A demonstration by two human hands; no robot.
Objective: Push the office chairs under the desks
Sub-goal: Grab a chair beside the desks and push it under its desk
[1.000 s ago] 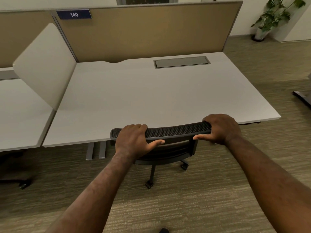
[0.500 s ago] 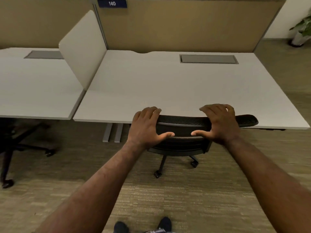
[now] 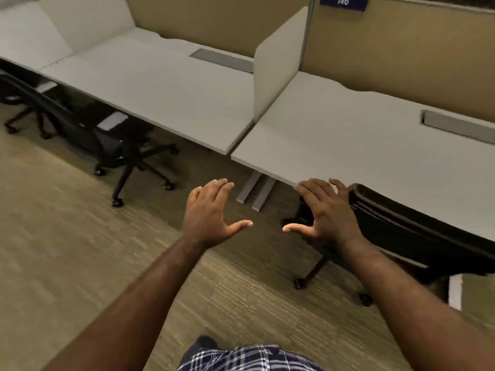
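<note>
Hands held out in front, two of them, both spread wide and holding nothing: the left hand (image 3: 207, 218) hangs over bare carpet (image 3: 67, 236), and the right hand (image 3: 322, 212) is just left of a black chair back, whether touching it I cannot tell. Thumbs point at each other across a small gap.

Three desks show. The right desk (image 3: 361, 145) lies beyond the right hand, and the near chair (image 3: 417, 234) is tucked beneath its front edge, wheels showing below. The middle desk (image 3: 166, 87) stands beyond and left of the left hand; a second chair (image 3: 107, 140) sits partly beneath it, its wheeled base out on the carpet. A third desk (image 3: 24, 41) and third chair (image 3: 18, 103) lie far left. One white divider (image 3: 278, 65) stands between the middle and right desks.
</note>
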